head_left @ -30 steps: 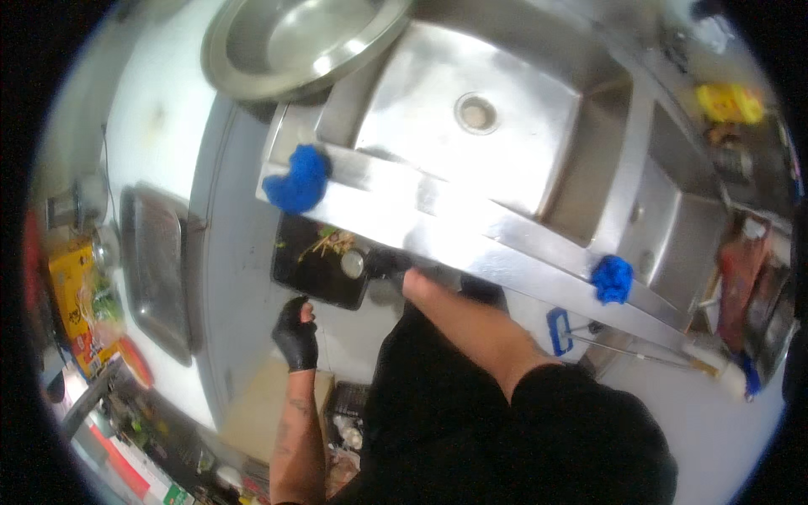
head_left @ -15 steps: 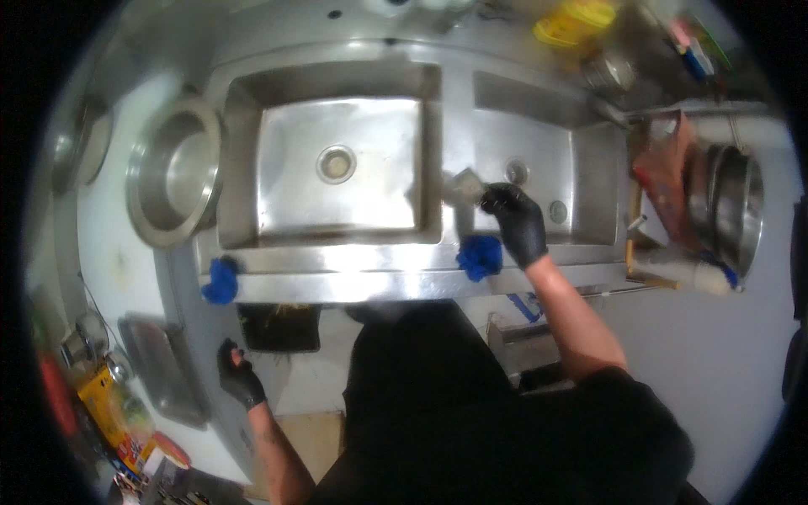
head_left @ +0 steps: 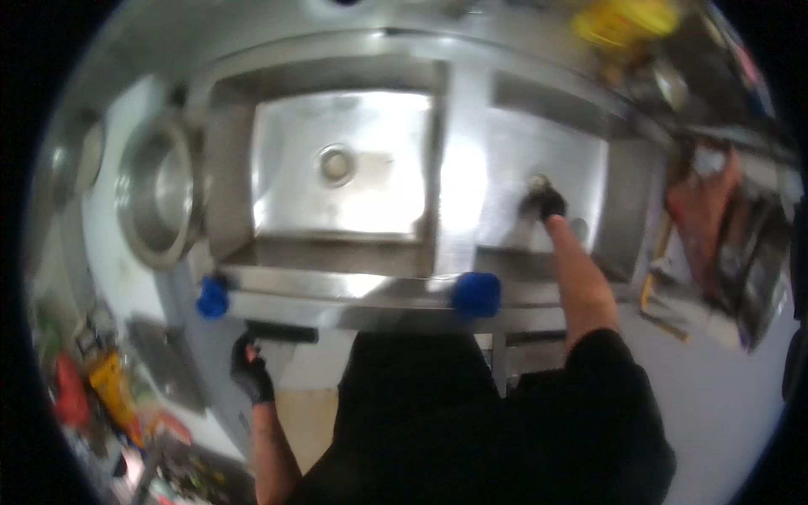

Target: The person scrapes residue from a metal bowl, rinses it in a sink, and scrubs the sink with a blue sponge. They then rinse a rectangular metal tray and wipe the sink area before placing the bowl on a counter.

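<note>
Two steel sink basins stand before me, the left basin [head_left: 337,210] and the right basin [head_left: 513,143]. My right hand [head_left: 551,204], in a black glove, reaches down into the right basin beside its drain [head_left: 539,180]. Blur hides its fingers and whatever is in them. Over the floor, in front of the sink and apart from it, hangs my left hand [head_left: 251,370], also gloved in black. Its fingers are curled in, and nothing shows in them. A blue crumpled wad [head_left: 476,295] sits on the front rim between the basins; another blue wad [head_left: 213,299] is at the left corner.
A deep steel pot [head_left: 126,198] stands on the white counter left of the sink. At the back right is a yellow tub [head_left: 625,23]. Right of the basins lie a reddish bag [head_left: 703,223] and steel pans [head_left: 762,273]. Colourful packages [head_left: 114,391] crowd the lower left.
My right hand has moved from the divider, where it held a small greyish flat square, down to the right basin's drain. That square is no longer distinct. My view has shifted slightly.
</note>
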### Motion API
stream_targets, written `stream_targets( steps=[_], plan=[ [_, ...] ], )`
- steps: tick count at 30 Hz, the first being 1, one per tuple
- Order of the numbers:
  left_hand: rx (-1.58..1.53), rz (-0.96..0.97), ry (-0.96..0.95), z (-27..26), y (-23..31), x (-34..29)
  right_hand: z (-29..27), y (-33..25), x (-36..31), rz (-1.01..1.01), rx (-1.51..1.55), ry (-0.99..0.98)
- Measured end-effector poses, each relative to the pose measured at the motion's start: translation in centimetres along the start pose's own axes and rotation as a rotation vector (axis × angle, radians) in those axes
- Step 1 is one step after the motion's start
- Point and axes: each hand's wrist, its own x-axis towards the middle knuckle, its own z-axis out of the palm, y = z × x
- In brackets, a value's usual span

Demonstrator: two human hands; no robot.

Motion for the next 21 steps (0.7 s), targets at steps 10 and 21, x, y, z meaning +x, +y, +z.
stream_targets(
  steps=[10,21],
  plan=[
    [0.058,0.014,0.055,0.3,-1.3,-0.9,-11.6,-32.5,-5.9,-0.663,0.260,0.093],
    [-0.004,-0.299,0.166,-3.1,-7.0,-8.7,22.9,-60.7,-15.8,-1.139,-0.100,-0.652]
  ],
)
